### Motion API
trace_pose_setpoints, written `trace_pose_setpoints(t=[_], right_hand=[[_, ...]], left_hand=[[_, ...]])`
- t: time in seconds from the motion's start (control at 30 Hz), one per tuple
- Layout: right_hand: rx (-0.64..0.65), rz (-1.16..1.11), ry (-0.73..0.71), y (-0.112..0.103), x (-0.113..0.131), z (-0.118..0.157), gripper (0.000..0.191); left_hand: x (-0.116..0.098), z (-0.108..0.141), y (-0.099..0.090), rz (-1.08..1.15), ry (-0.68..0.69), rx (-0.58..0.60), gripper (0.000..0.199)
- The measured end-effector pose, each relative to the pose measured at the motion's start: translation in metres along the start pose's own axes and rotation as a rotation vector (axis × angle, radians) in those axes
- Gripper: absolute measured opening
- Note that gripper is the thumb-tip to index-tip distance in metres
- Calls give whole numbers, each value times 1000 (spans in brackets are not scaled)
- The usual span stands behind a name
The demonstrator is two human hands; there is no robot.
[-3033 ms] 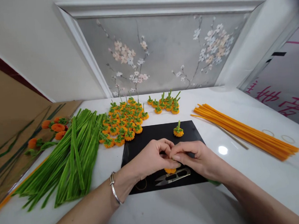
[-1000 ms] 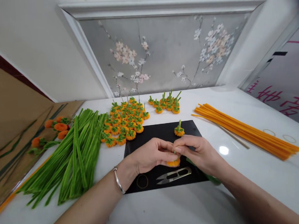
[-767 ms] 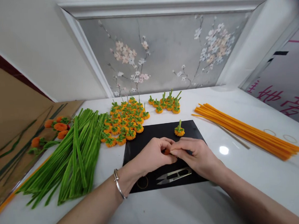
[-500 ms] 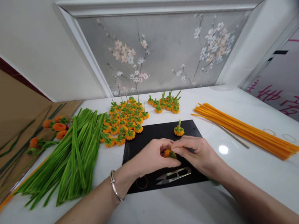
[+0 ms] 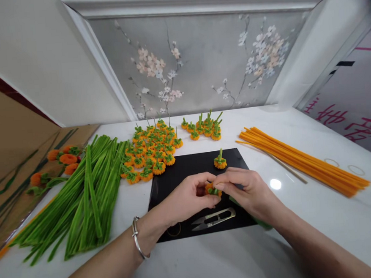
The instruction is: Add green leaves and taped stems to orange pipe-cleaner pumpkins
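While the orange flower (image 5: pixel 209 189) is staying between the left hand (image 5: pixel 189 198) and the right hand (image 5: pixel 244 190), its green middle (image 5: pixel 213 191) is facing the camera more than half a second ago. The left is gripping it, fingers (image 5: pixel 201 179) curved; the right is pinching its green middle.

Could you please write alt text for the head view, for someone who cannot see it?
The person's left hand and right hand hold a small orange-and-green fuzzy piece over a black mat, where metal snips lie. Farther back sit two groups of similar pieces; on the white table, green strips lie at left and orange strips at right.
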State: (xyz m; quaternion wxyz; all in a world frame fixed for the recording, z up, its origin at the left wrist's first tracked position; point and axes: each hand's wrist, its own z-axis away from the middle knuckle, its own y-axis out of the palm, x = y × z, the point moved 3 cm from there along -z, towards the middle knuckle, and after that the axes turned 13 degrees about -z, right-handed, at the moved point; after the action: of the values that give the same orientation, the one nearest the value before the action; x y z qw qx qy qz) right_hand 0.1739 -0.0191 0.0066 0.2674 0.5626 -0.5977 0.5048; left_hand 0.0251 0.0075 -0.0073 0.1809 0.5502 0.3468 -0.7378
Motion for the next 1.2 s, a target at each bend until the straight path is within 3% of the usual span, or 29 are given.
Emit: trace_pose_setpoints(t=[0.4,0.6,0.83,1.2], right_hand=[[24,3,13,3,5,0,19],[6,-11,16,-2,3,2,18],[37,-38,4,-2,4,1,18],[52,-52,26,-2,5,1,19]], left_hand=[[4,1,8,-82,-51,-43,14],[-9,8,-4,75,-51,101,56],[-6,4,-7,65,-16,127,16],[1,4,-8,41,-53,112,19]])
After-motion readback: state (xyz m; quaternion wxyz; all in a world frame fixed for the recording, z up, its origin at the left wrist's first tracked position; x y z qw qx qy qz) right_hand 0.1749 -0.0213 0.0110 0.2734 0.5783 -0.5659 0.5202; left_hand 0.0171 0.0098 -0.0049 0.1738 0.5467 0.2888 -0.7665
